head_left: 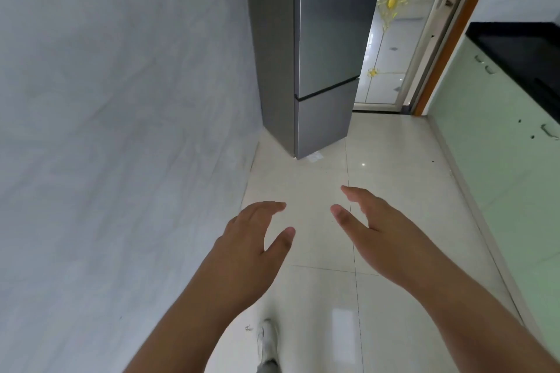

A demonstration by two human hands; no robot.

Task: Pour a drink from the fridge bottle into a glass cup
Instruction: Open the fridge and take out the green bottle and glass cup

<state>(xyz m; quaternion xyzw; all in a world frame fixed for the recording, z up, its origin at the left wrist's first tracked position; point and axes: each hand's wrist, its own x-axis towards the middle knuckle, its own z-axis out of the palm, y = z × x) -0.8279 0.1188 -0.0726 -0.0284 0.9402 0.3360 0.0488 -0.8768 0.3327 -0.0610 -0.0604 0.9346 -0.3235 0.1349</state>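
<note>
I see the tall grey brushed-metal fridge (327, 39) standing upright with both doors shut: a long upper door (330, 18) over a shorter lower door (324, 118), with a dark seam running between them. Its front has a dull sheen and its left side panel is a flatter grey. I cannot tell where the bottle or the glass cup are, since nothing of the fridge's inside shows.

My left hand (251, 239) and right hand (372, 227) hover in front of the fridge, well short of it, side by side with a gap between them. Both are spread, with the fingers stretched forward and slightly bent, thumbs held apart from the fingers, and neither has hold of anything.

A small white scrap of paper (315, 157) lies on the glossy cream floor tiles (394, 160) right at the fridge's front foot. The pale grey marbled wall (121, 130) runs along the fridge's left side and touches its back corner. To the right of the fridge and behind it is a glass sliding door with a yellow floral pattern (391, 24), edged by an orange-brown wooden door frame (448, 39). Further right of the fridge, across the floor, stand pale green cabinets (485, 145) with small metal handles (548, 132), topped by a black countertop (521, 51). On the side of my hands away from the fridge, a white shoe (266, 339) rests on the tiles
</note>
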